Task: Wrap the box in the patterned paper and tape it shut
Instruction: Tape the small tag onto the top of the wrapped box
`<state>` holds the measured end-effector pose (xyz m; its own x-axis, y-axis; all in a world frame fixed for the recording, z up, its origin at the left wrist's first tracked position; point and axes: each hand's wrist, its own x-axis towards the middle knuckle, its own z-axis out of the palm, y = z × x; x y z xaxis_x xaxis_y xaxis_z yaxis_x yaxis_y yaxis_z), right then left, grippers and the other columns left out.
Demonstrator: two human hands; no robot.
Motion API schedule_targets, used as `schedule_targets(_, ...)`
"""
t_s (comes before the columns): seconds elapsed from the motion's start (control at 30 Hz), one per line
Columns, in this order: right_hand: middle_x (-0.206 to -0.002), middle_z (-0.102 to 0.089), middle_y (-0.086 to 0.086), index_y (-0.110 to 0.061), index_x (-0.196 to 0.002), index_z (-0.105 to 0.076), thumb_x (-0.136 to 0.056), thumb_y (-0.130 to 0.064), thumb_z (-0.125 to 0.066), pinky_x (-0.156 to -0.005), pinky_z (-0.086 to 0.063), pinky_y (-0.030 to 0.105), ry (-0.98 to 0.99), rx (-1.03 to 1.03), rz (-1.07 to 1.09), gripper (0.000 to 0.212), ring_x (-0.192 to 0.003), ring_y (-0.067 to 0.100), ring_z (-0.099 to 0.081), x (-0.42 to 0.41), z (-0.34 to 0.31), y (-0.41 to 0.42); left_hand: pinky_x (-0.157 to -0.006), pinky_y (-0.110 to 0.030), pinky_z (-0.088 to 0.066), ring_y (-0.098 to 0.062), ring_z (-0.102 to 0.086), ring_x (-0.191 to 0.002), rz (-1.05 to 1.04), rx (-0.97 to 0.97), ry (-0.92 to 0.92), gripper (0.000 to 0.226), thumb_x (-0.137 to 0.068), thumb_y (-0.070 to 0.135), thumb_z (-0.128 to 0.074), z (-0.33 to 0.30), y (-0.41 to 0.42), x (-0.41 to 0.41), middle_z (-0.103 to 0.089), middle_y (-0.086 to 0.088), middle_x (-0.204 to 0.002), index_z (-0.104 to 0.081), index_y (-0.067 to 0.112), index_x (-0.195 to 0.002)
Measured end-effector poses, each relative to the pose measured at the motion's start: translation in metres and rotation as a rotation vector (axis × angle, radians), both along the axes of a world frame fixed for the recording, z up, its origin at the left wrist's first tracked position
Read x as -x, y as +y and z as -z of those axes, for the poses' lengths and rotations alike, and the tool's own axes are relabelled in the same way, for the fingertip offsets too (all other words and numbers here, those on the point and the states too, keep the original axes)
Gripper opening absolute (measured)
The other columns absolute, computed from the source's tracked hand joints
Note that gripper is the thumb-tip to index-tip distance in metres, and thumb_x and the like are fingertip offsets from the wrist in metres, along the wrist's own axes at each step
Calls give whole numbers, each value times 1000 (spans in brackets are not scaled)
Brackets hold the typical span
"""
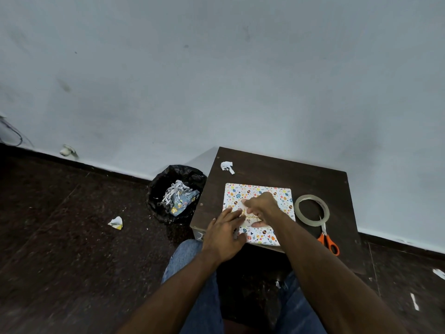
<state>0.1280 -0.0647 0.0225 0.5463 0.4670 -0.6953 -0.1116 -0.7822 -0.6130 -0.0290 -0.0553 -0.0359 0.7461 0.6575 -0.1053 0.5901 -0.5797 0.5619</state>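
Note:
A flat box wrapped in white patterned paper lies on a small dark wooden table. My left hand lies flat on its near left part, fingers straight, pressing down. My right hand is over the middle of the box, fingers curled and fingertips down on a gold cut-out that reads "birthday". Whether it pinches anything there is unclear. A roll of clear tape lies on the table right of the box. Orange-handled scissors lie just in front of the roll.
A crumpled paper scrap sits at the table's far left corner. A black-lined bin full of paper offcuts stands on the floor left of the table. More scraps litter the dark floor. A pale wall runs behind. My knees are under the table's near edge.

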Motion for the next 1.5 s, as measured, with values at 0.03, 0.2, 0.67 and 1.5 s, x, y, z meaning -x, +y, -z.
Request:
schedule_targets(0.03, -66, -56, 7, 1, -75, -66, -88, -23, -75, -54, -56, 37, -11, 10, -20, 28, -64, 16, -55, -1, -2, -2, -116, -48, -26, -7, -10, -149, -2, 2, 1, 56, -90, 42, -56, 0, 0, 0, -31, 17, -157, -47, 28, -144)
schedule_targets(0.2, -65, -52, 5, -1, -76, -65, -88, -26, -75, -51, -54, 35, -36, 87, -120, 30, -64, 17, -52, -4, -8, -8, -116, -48, -25, -6, -10, -149, -3, -2, 10, 55, -90, 42, -56, 0, 0, 0, -31, 18, -156, -48, 28, -143)
schedule_targets(0.67, -75, -71, 5, -7, -85, -65, -82, -33, -74, -60, -61, 37, -357, 118, -331, 28, -69, 22, -71, -12, 2, -55, -116, -49, -25, -7, -13, -149, 1, 20, 35, 55, -91, 39, -58, -8, 1, -1, -31, 16, -157, -47, 28, -144)
schedule_targets(1.5, -112, -64, 6, -11, -110, -59, -92, -51, -55, -78, -48, 35, -559, 33, -89, 44, -101, 26, -63, -18, 32, -116, -91, -40, -53, -22, -64, -106, -442, 433, -234, 29, -84, 16, -71, -22, 5, -4, -67, -1, -114, -63, 20, -112)
